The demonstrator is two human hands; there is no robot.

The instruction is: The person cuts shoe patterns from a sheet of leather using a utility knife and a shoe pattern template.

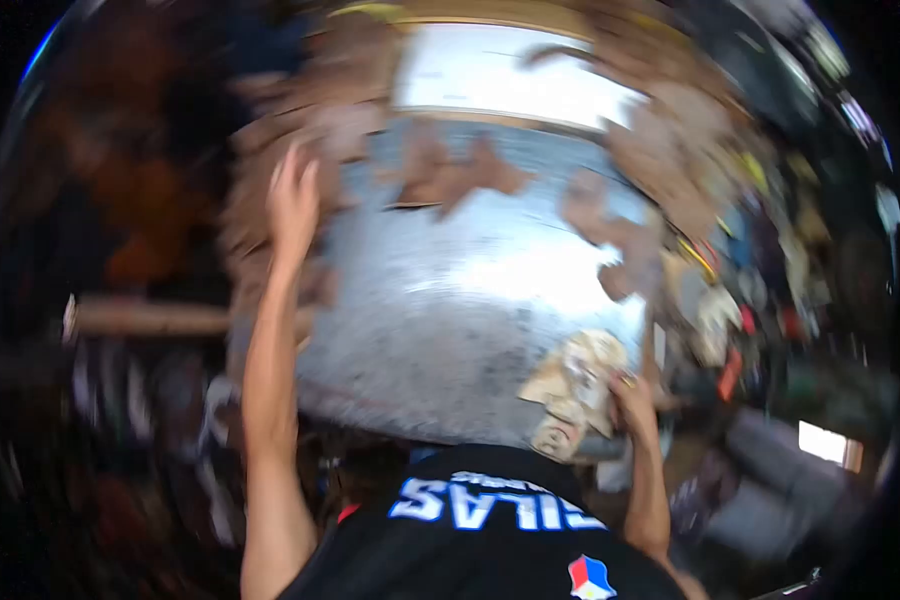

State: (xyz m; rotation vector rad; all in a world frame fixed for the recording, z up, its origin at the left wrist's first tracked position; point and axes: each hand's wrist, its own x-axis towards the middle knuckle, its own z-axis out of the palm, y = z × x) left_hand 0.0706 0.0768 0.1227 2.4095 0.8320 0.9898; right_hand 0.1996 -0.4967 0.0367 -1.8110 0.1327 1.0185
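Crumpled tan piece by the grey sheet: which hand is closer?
Right. The right hand grips the crumpled tan piece at its side; the left hand is far off, up at the left edge of the grey sheet.

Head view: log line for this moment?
left hand raised at left edge of grey sheet | right hand on tan wad, lower right edge | grips blurred

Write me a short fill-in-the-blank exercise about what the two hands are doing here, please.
1. The left hand is raised with fingers ____, not clenched.
2. The right hand grips a crumpled beige wad by the lower ____ edge of the grey sheet.
3. The shirt with white letters is ____.
Missing words: open; right; black.
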